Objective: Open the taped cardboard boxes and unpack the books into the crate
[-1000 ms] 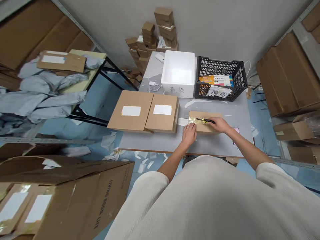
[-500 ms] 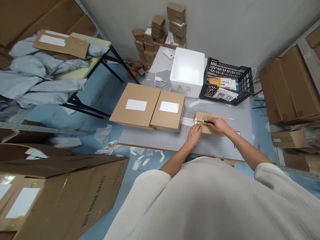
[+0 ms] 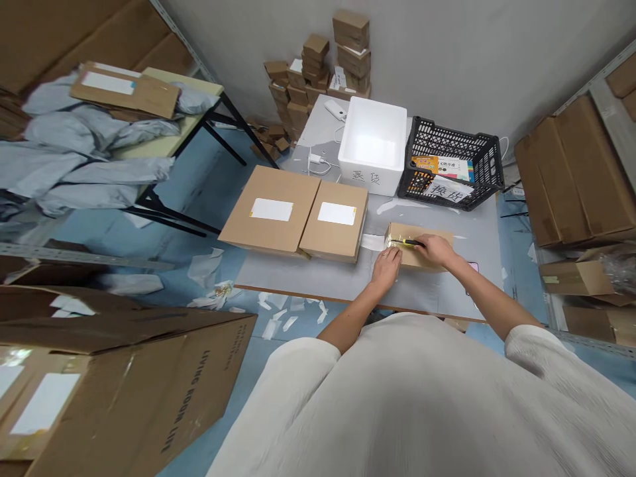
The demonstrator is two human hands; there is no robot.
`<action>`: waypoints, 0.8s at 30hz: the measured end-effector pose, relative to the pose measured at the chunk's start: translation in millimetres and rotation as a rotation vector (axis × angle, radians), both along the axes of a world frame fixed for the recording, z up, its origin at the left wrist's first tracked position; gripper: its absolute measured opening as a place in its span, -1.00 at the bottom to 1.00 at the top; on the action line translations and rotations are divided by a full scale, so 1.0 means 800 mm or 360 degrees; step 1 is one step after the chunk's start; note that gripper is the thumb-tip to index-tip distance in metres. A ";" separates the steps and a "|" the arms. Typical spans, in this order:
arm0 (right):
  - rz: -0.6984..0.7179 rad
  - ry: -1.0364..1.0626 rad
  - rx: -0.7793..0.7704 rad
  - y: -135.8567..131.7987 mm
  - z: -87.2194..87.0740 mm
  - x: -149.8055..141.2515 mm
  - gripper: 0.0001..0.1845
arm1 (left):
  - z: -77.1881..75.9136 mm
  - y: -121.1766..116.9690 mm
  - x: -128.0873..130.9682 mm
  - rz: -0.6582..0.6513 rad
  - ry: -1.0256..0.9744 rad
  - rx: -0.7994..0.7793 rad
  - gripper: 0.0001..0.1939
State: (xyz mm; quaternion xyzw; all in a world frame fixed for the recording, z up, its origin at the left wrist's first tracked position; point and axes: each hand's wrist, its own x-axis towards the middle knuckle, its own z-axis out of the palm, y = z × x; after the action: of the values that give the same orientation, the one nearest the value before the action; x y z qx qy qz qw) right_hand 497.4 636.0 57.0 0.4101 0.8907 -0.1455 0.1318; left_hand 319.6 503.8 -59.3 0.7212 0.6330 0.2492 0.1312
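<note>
A small cardboard box (image 3: 415, 230) with shiny clear tape on its left part lies on the grey table (image 3: 338, 277) before me. My right hand (image 3: 433, 250) is closed around a black and yellow utility knife (image 3: 411, 242), its tip pointing left over the taped top. At the box's near left corner, my left hand (image 3: 387, 265) grips the edge with its fingers bent over the top; the thumb is hard to see. A white paper strip (image 3: 372, 242) lies just left of the box.
Two larger labelled boxes (image 3: 268, 228) (image 3: 330, 233) stand to the left. Behind are a white foam bin (image 3: 372, 175) and a black crate (image 3: 452, 195) holding books. A phone (image 3: 473, 267) lies at right. Paper scraps (image 3: 278, 318) litter the floor; grey parcels (image 3: 94, 169) cover another table.
The camera view has shifted very slightly. Both hands, the knife and the box stay in practically the same place.
</note>
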 end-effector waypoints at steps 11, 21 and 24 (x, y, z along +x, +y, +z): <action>0.0046 0.0001 -0.0030 0.005 -0.001 0.002 -0.57 | 0.000 -0.001 0.000 0.0000 0.0013 0.0004 -0.56; 0.0147 -0.0087 -0.0039 0.015 0.010 -0.009 -0.60 | 0.001 -0.002 0.000 0.0006 -0.0003 0.0001 -0.60; 0.0133 -0.0117 0.0013 0.010 0.012 -0.014 -0.60 | 0.001 -0.001 -0.001 0.0005 -0.0001 0.0002 -0.60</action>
State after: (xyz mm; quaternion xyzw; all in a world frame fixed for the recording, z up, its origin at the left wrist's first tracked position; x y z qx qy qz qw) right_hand 486.6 644.3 66.6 0.3782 0.9021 -0.1212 0.1688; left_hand 318.9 502.7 -58.6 0.7202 0.6338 0.2502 0.1305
